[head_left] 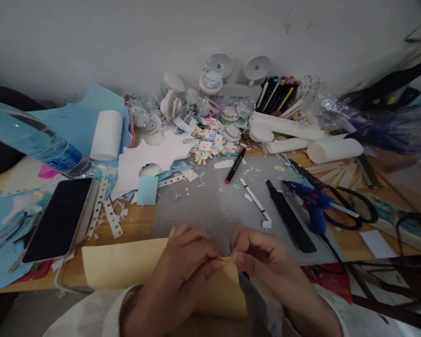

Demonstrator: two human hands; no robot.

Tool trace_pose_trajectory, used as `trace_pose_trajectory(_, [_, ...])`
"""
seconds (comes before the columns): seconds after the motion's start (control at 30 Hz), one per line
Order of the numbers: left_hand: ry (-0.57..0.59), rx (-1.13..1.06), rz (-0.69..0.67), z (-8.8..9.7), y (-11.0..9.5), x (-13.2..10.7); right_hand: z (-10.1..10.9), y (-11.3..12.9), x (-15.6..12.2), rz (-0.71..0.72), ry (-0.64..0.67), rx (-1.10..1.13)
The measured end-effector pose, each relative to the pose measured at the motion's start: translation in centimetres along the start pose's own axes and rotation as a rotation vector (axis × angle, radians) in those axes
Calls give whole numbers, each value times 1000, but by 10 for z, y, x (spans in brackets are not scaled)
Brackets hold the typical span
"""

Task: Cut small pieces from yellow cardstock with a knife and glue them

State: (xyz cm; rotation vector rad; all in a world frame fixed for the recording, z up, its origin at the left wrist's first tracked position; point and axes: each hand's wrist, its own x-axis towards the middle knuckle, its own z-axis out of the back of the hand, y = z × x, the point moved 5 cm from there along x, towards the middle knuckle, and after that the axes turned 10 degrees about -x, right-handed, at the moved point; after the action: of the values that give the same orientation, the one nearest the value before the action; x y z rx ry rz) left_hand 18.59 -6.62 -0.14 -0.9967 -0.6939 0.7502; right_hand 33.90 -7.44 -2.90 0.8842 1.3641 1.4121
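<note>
A sheet of pale yellow paper [126, 260] lies across the front edge of the table, its right part hanging toward my lap. My left hand [182, 274] is closed in a pinch at the paper's upper edge, the back of the hand covering its middle. Thumb and fingertips of my right hand [263, 262] pinch the same edge just to the right. A short bit of yellow paper shows between the two pinches; whether it is folded or a separate strip I cannot tell. Both hands are slightly blurred.
Beyond the hands is a grey cutting mat [210, 206] with a marker [235, 166], a white pen [255, 199] and scraps. At right lie a black cutter [289, 215], a blue glue gun [312, 201] and scissors [337, 201]. A phone [59, 220] and bottle [38, 140] are left.
</note>
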Motion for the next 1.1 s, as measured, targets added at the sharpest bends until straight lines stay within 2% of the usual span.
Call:
trace_pose_trajectory(0.1, [-54, 16, 41, 11, 6, -4, 22, 5, -7, -16, -19, -168])
trace_pose_trajectory(0.23, [-207, 15, 91, 31, 16, -10, 62, 17, -16, -41, -218, -379])
trace_pose_trajectory(0.37, [-249, -8, 97, 36, 19, -9, 73, 34, 2, 44, -266, -638])
trace_pose_trajectory(0.43, [-266, -32, 102, 35, 20, -8, 84, 43, 23, 142, -396, -778])
trace_pose_trajectory(0.47, [-272, -42, 108, 34, 21, -8, 93, 46, 34, 186, -503, -863])
trace_pose_trajectory(0.53, [-294, -55, 134, 33, 25, -9, 111, 50, 55, 214, -711, -1080])
trace_pose_trajectory(0.6, [-340, -63, 158, 34, 30, -11, 123, 48, 71, 207, -802, -1168])
trace_pose_trajectory(0.7, [-420, -79, 205, 33, 38, -14, 120, 42, 76, 208, -814, -1207])
trace_pose_trajectory(0.83, [-466, -84, 255, 28, 46, -12, 91, 35, 42, 276, -899, -1191])
trace_pose_trajectory(0.9, [-466, -78, 265, 24, 48, -8, 75, 27, 26, 254, -853, -1102])
trace_pose_trajectory(0.93, [-466, -78, 267, 22, 48, -6, 65, 21, 22, 237, -772, -1033])
trace_pose_trajectory(1.07, [-463, -82, 215, 12, 42, 4, 10, -7, 16, 168, -188, -726])
trace_pose_trajectory(1.1, [-461, -80, 190, 11, 40, 5, -3, -13, 15, 140, -82, -683])
